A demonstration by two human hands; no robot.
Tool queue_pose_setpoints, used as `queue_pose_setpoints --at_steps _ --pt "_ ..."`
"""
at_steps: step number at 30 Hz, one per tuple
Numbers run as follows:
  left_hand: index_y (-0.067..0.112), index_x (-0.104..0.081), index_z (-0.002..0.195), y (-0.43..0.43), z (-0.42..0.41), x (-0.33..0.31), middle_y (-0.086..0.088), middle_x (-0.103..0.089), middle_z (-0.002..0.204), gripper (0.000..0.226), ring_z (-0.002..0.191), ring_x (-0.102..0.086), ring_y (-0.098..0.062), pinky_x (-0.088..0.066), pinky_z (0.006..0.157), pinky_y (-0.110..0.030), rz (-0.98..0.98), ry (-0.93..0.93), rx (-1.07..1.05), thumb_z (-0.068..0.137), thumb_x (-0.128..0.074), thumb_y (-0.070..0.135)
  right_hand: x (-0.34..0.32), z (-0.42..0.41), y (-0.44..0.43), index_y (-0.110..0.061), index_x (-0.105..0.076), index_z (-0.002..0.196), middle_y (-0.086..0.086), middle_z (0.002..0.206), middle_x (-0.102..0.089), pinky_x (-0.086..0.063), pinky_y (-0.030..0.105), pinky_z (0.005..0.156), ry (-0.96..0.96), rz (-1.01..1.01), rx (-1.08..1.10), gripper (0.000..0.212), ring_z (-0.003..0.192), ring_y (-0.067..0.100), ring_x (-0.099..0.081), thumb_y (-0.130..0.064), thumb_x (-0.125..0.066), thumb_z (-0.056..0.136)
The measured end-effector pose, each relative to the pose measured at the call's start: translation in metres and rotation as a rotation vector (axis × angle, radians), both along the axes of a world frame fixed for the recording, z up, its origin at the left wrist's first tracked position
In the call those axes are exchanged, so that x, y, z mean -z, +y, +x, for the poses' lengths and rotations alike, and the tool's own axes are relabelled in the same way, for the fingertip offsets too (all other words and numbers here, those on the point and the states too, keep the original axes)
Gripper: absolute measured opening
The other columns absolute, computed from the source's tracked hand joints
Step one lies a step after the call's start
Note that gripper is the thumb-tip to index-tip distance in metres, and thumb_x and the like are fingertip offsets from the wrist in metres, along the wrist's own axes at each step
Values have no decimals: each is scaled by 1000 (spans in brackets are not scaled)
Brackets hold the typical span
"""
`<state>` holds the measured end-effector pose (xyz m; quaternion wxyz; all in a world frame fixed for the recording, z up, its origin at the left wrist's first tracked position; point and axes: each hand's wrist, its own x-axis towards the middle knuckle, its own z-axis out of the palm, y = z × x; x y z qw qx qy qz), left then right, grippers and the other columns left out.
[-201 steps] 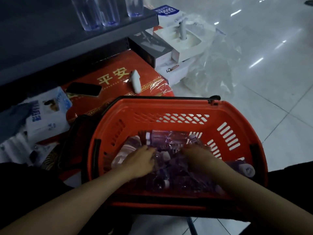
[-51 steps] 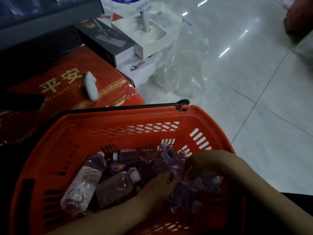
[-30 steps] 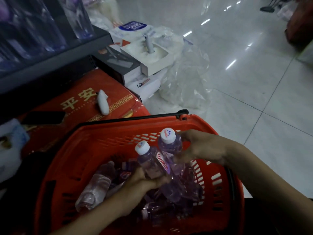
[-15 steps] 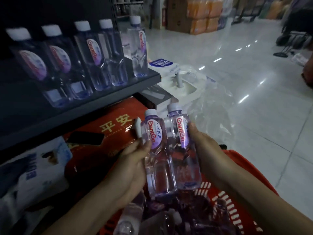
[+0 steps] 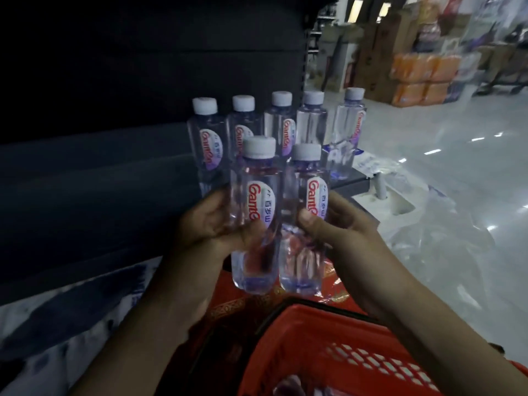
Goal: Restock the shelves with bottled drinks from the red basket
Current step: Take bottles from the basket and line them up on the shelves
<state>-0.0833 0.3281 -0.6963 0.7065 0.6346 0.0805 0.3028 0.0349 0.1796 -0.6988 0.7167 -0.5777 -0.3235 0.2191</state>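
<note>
Bottled drinks (image 5: pixel 258 195), two side by side, are up out of the red basket (image 5: pixel 328 352) now (a second ago they lay in it); left hand (image 5: pixel 205 224) grips one, right hand (image 5: pixel 340 224) the other, upright before the shelf (image 5: pixel 114 170) and its standing row (image 5: pixel 281 121), so placing comes next

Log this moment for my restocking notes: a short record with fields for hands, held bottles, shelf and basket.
left hand: fingers round left bottle, upright
right hand: fingers round right bottle, upright
shelf: five capped bottles standing in a row
basket: red, below both hands
</note>
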Motion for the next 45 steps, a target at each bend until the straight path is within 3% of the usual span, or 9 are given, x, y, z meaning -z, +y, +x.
queue_pose_setpoints --at_steps 5,12,19,23,28,35,39,42,45 --pt "14 -62 127 53 -27 -14 -3 -73 117 55 112 -68 -22 -52 93 -38 61 -47 -198 73 -74 12 -24 -14 72 -18 -66 122 2 110 -75 -56 38 92 -175 -18 -20 38 107 19 -68 -13 -74 86" --pt "16 -60 128 108 -52 -9 -1 -72 119 42 113 -67 -22 -51 95 -45 34 -68 -399 89 -60 0 -29 -47 158 -11 -61 129 4 116 -72 -55 15 85 -127 52 -84 45 101 3 -67 1 -69 87" --pt "20 -48 139 132 -49 1 2 -70 123 51 118 -64 -16 -50 98 -42 -10 -52 -402 93 -56 0 -11 -45 194 -10 -49 141 5 129 -66 -49 44 105 -178 6 -34 51 119 17 -62 -9 -66 92" --pt "22 -47 134 128 -49 2 8 -72 117 48 112 -66 -10 -52 93 -36 47 10 -460 91 -62 6 -9 -46 190 -20 -49 139 -11 123 -66 -49 27 102 -367 -146 64 50 113 -1 -61 -21 -68 92" --pt "52 -45 121 118 -59 5 18 -65 108 65 103 -63 -1 -52 82 -27 294 274 -585 82 -75 11 6 -54 174 -14 -51 131 1 123 -67 -31 -9 68 -615 -405 154 46 113 17 -62 -15 -70 90" --pt "36 -48 136 114 -46 7 15 -66 110 65 99 -65 0 -55 83 -30 332 290 -644 83 -73 7 11 -55 186 -13 -46 130 12 122 -66 -48 31 85 -597 -486 240 39 112 30 -63 -17 -62 95" --pt "34 -44 138 114 -44 5 19 -65 106 65 100 -65 -2 -55 90 -39 287 309 -642 85 -72 10 4 -56 182 -13 -46 132 13 123 -65 -46 31 84 -548 -526 193 41 113 32 -61 -18 -62 94" --pt "27 -30 147 100 -43 7 3 -60 130 72 118 -60 -16 -50 99 -42 312 312 -789 86 -68 30 -5 -59 167 -12 -53 125 15 119 -67 -41 27 77 -572 -601 166 37 109 34 -62 -24 -61 91" --pt "20 -26 150 63 -40 5 -10 -38 145 73 121 -49 -18 -48 95 -35 427 304 -1003 88 -63 31 -13 -62 137 -11 -60 126 16 124 -66 -48 32 90 -620 -638 188 39 116 34 -61 -24 -60 89"
